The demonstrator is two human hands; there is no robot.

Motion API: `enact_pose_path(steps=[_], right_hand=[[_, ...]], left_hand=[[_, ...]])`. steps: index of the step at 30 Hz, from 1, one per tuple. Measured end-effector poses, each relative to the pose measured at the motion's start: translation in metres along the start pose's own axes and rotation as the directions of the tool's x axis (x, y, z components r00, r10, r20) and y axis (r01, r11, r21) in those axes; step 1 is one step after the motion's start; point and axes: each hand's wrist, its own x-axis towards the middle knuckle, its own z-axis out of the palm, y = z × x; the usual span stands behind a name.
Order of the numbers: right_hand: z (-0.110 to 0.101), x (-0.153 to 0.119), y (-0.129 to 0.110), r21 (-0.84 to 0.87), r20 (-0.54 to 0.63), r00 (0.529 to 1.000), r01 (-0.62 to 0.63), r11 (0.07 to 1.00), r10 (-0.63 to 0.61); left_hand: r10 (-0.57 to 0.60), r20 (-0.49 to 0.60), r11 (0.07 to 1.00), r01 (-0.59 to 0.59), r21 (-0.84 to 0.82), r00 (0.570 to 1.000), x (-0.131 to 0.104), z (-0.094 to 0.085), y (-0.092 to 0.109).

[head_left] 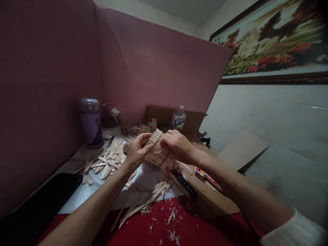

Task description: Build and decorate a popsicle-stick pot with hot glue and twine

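Observation:
Between my two hands is a small model built of wooden craft sticks, with a row of short stick pieces along its top. My left hand grips its left side, thumb toward me and fingers behind. On the right side, my right hand has its fingers bent and pressed to the model's edge; its fingertips are partly hidden, so I cannot tell if a loose piece is in them. Just below lie a black-handled tool and scattered stick offcuts.
A purple flask stands left of a pile of craft sticks. Behind are twine and a clear labelled bottle. A black flat device lies front left. Cardboard and a colourful tube are right.

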Motion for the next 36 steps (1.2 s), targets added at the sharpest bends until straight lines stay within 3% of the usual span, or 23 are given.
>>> enact_pose_path(steps=[6,23,36], right_hand=[[-0.0028,-0.0011,-0.0005,-0.030,0.006,0.998,0.058,0.998,-0.058],[-0.0066,0.0007,-0.0040,-0.095,0.059,0.998,0.038,0.995,-0.032],[-0.0048,-0.0004,-0.0026,-0.092,0.027,0.998,0.064,0.994,-0.061]], left_hand=[[0.005,0.004,1.000,-0.005,0.004,1.000,-0.0002,-0.0002,-0.0014],[0.013,0.007,1.000,-0.013,0.014,1.000,-0.0007,0.0003,0.0003],[0.009,0.014,1.000,-0.009,0.007,1.000,-0.0010,0.0014,0.0006]])
